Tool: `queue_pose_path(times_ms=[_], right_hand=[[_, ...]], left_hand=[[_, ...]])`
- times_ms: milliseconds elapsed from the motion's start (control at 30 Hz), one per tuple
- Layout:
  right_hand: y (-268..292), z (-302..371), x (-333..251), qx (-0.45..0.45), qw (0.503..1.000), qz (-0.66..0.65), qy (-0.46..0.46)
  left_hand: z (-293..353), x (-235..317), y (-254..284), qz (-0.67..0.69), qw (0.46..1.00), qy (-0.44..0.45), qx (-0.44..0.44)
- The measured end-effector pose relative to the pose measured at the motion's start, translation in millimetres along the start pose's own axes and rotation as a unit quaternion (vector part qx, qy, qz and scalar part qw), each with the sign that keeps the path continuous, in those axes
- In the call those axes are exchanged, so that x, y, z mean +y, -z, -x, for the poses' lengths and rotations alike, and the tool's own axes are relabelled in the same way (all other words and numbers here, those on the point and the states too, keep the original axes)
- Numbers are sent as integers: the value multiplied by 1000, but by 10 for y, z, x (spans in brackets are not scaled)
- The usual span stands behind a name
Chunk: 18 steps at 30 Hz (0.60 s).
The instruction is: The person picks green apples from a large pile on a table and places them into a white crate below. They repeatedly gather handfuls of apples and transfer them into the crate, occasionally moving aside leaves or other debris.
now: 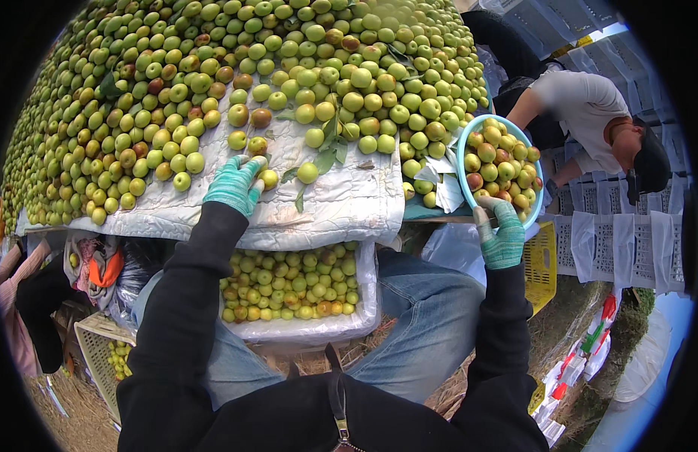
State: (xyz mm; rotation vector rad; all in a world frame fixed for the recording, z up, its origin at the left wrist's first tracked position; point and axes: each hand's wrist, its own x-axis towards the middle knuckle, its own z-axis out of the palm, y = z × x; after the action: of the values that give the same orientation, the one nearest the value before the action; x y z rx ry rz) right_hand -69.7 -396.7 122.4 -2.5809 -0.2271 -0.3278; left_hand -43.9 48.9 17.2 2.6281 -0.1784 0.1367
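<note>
An outdoor fruit-sorting station on a farm: a huge heap of small green fruit [288,68] covers the quilted tabletop [341,203] from nine to one o'clock, straw-strewn ground [70,407] lies below, and stacked white crates [612,241] stand at three o'clock.

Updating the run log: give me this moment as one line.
left hand: on fruit pile, fingers at one fruit | right hand: holding blue bowl of fruit | lined crate: below, between knees
</note>
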Motion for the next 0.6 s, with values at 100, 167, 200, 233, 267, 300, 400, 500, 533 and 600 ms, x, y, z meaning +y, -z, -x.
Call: queue_pose_path(times_ms=[100,167,200,233,267,300,400,500,533,600], right_hand=[[-651,-245,-559,-140,988,-21,60],[-1114,-374,-849,-184,973,9,137],[-1337,-420,-979,-207,965,16,160],[-1546,-454,-1098,-204,963,15,174],[-1725,-482,-1201,-207,961,11,182],[-1870,-506,-1280,-236,957,26,169],[-2079,-585,-1368,-251,946,73,194],[-2185,-707,-1400,-312,941,71,108],[-2205,-738,-1418,-320,942,64,75],[-2207,-795,-1454,-245,967,-70,7]], left_hand=[[-130,21,-58,39,994,54,-89],[-194,43,-46,64,991,33,-114],[-213,61,-31,60,991,25,-121],[-238,72,-9,49,989,37,-137],[-233,95,13,26,990,37,-131],[-260,109,34,15,989,29,-142],[-292,152,62,-30,980,-24,-195],[-227,210,29,-169,963,-141,-159],[-257,182,18,-125,975,-83,-163],[-313,145,-35,-35,972,51,-226]])
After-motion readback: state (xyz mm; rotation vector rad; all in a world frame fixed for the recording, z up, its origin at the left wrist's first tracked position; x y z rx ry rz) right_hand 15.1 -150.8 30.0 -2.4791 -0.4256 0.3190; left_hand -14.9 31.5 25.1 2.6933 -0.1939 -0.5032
